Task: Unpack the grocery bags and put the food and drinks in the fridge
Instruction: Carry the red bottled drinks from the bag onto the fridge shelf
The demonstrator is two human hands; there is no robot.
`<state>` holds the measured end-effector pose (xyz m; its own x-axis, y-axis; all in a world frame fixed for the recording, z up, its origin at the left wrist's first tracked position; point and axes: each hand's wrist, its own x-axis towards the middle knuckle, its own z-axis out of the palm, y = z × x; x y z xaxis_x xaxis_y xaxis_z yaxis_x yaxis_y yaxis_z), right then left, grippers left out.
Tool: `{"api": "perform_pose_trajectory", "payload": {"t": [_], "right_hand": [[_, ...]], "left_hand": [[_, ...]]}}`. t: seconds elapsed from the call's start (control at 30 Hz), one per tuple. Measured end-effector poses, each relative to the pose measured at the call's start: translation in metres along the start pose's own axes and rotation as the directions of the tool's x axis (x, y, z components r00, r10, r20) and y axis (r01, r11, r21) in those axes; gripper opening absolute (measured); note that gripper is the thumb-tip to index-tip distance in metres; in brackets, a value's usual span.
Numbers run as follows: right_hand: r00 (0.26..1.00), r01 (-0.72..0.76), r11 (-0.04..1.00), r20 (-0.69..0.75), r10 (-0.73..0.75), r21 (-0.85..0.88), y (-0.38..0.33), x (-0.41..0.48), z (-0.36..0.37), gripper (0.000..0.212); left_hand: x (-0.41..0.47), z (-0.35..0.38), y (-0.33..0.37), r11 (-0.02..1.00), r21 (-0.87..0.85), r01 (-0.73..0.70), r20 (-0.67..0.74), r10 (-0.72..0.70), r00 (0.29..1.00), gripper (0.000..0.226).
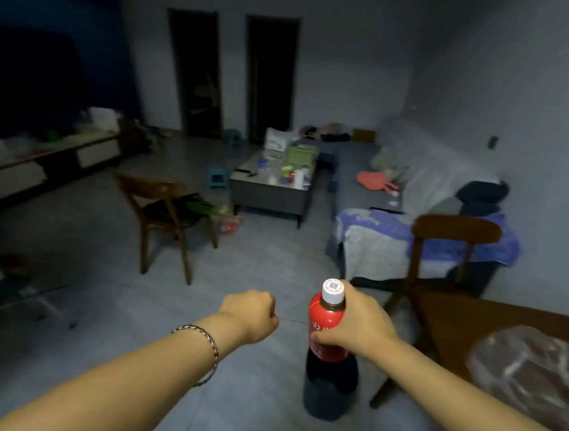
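The cola bottle (328,374), dark with a red label and white cap (333,291), was upright in mid-air above the tiled floor (264,275), left of the wooden desk (472,328). The right hand (357,325) gripped its neck and shoulder, fingers (322,337) wrapped around the label. The left hand (250,315) hung beside it, apart from the bottle, its fingers curled into a fist around nothing, a bracelet (212,341) on the wrist. A plastic-wrapped package (530,374) lay on the desk, a wooden chair (453,237) behind it. Farther off stood another chair (164,201) and a sofa (366,174).
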<state>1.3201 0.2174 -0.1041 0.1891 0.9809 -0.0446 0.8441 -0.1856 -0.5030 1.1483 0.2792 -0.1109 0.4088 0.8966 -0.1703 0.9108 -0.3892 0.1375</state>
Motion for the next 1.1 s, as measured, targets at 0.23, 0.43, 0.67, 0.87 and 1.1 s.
{"api": "perform_pose_trajectory", "payload": {"t": [0.23, 0.43, 0.67, 0.87, 1.1], "right_hand": [[0.934, 0.305, 0.948, 0.167, -0.317, 0.092, -0.248, -0.006, 0.125, 0.076], [0.777, 0.55, 0.823, 0.274, -0.566, 0.141, -0.452, -0.031, 0.214, 0.077], [0.514, 0.743, 0.605, 0.333, -0.79, 0.287, -0.662, -0.052, 0.307, 0.083], [0.317, 0.828, 0.432, 0.337, -0.886, 0.358, -0.815, -0.049, 0.375, 0.079], [0.13, 0.856, 0.278, 0.337, -0.932, 0.437, -0.983, -0.055, 0.422, 0.078]], "left_hand": [[-0.134, -0.029, -0.25, 0.934, -0.015, 0.358, -0.091, -0.358, 0.929, 0.029], [-0.256, -0.057, -0.429, 0.792, -0.056, 0.607, -0.157, -0.608, 0.779, 0.032], [-0.369, -0.097, -0.6, 0.529, -0.091, 0.843, -0.209, -0.838, 0.504, 0.031], [-0.428, -0.131, -0.719, 0.304, -0.183, 0.935, -0.243, -0.936, 0.256, 0.029], [-0.5, -0.172, -0.841, 0.084, -0.314, 0.946, -0.297, -0.955, -0.014, 0.028]]}}
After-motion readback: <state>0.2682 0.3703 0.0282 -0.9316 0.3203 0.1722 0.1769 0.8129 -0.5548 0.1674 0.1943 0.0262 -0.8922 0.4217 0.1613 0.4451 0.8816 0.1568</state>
